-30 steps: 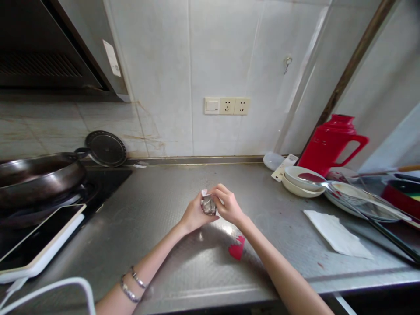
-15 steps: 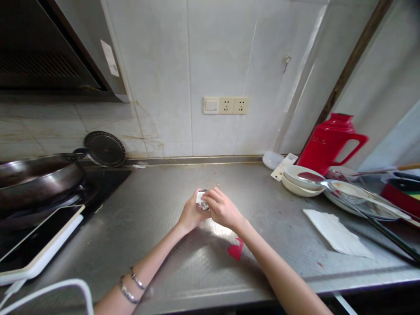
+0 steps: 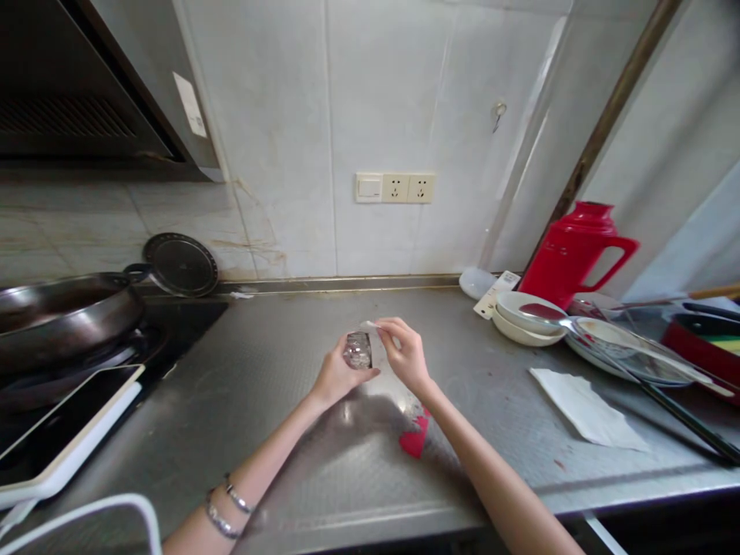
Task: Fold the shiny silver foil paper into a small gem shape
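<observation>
left hand (image 3: 334,378): fingers curled round shiny container (image 3: 358,352) | right hand (image 3: 407,358): fingers pinched on white scrap (image 3: 368,327)

No word, number or brand can be read for certain. A white label (image 3: 190,104) stuck on the side of the range hood (image 3: 63,92) bears a small greyish printed patch near its lower end, too small to make out. The white strip (image 3: 498,291) lying beside the stacked bowls (image 3: 527,331) carries a small printed block at its upper end and a dark mark near its lower one, both illegible. On the red thermos (image 3: 572,262), a line of faint, pale marks runs across the upper body, too blurred to tell as letters. The wall switch (image 3: 368,187) shows only a short line on its rocker.
</observation>
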`<state>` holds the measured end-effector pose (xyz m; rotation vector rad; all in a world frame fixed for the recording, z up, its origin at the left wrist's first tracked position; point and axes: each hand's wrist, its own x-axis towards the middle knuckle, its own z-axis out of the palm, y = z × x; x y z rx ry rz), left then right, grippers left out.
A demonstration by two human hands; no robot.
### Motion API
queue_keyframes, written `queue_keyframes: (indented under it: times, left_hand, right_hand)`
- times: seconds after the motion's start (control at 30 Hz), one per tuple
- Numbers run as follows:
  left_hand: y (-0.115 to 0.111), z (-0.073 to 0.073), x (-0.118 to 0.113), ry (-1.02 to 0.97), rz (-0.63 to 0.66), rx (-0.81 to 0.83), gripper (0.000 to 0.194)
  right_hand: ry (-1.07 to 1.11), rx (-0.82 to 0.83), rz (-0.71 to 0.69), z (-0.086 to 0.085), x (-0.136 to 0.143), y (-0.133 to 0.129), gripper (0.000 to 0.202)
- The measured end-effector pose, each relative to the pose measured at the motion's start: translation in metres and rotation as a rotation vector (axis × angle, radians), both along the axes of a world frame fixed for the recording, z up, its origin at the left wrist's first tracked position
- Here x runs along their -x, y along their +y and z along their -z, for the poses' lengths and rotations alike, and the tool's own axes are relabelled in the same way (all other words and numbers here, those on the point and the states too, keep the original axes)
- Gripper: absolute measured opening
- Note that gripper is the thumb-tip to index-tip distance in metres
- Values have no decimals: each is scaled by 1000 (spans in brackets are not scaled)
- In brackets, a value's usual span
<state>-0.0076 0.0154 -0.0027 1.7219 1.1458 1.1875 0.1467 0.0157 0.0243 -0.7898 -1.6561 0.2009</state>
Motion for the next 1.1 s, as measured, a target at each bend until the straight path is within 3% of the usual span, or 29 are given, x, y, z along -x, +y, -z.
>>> queue_keyframes:
  times: [0.1,0.33,0.57,0.73,0.8,0.97,1.1]
  left_hand:
    - [-2,-2,0,-30,14,9,66]
    - [1,-3,1,-12,-42,15,65]
    - [9,1,5,22,-144,-15,56]
    - [12,-2,9,2,-123,21,45]
    - [13,0,10,-22,-108,46,46]
    - [11,9,6,52,-107,7,56]
    - [7,10,4,141,-73,-37,59]
  right_hand:
    - [-35,38,-62,4,-1,4,21]
    - [-107,-65,-106,9,0,2,23]
    - [-192,-90,-178,8,1,-3,26]
    - [-232,-59,-253,4,2,-6,24]
    - [-188,-38,-226,3,1,-5,23]
    - [-79,-53,-3,7,2,1,24]
    - [-244,-109,-61,12,5,2,27]
